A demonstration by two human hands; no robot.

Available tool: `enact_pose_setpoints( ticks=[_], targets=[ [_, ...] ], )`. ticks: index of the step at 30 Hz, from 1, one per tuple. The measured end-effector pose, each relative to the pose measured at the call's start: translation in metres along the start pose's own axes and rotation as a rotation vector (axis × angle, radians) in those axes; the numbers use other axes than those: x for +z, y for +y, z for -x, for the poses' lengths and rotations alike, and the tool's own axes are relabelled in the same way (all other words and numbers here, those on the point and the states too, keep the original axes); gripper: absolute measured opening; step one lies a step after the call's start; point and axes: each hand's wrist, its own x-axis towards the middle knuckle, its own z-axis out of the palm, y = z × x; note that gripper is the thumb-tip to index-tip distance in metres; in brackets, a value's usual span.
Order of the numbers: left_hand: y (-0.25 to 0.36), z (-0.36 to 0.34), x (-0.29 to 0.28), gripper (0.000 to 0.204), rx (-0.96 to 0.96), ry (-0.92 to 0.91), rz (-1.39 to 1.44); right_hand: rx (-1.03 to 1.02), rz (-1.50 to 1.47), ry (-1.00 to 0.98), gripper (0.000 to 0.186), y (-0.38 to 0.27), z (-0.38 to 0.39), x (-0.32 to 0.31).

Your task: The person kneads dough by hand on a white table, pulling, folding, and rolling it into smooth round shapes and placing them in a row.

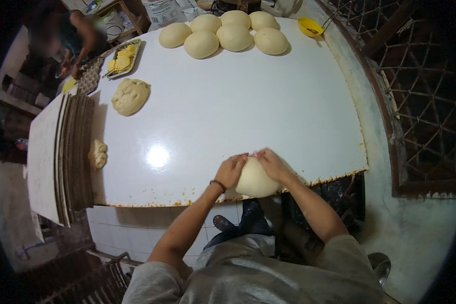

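Observation:
A large, smooth, pale ball of dough (258, 180) rests at the near edge of the white table, bulging toward my body. My left hand (232, 169) grips its left side, fingers curled over the far end. On the opposite side, my right hand (272, 164) holds it the same way. Both sets of fingertips meet at the dough's far end, where a small pinkish bit shows that I cannot make out. The undersides of my fingers are hidden.
Several smooth dough balls (201, 44) sit along the table's (248, 101) far edge. A lumpy dough piece (130, 97), a smaller one (99, 154), a tray of yellow stuff (122, 59) and stacked boards (61, 157) stand left. A yellow bowl (310, 27) is far right. Another person works far left.

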Motion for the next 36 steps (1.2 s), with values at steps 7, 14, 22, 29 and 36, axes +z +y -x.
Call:
enact_pose_setpoints(
  ticks=[7, 14, 22, 29, 36],
  targets=[
    [-0.031, -0.054, 0.035, 0.048, -0.296, 0.417, 1.001, 0.164, -1.013, 0.207, 0.073, 0.037, -0.003, -0.002],
    [0.081, -0.037, 0.051, 0.055, -0.268, 0.449, 0.357, 0.493, -1.569, -0.138, 0.065, 0.029, -0.024, -0.020],
    [0.073, -0.033, -0.033, 0.066, -0.403, 0.557, 0.841, 0.494, -1.647, -0.331, 0.063, -0.056, -0.080, 0.006],
    [0.051, -0.016, -0.212, 0.066, -0.250, 0.784, 0.251, 0.157, -1.864, -0.691, 0.064, -0.209, -0.175, 0.058],
    [0.009, 0.050, -0.329, 0.057, -0.279, 0.997, 0.470, -0.552, -1.764, -0.314, 0.060, -0.364, -0.361, 0.058]
  ],
)
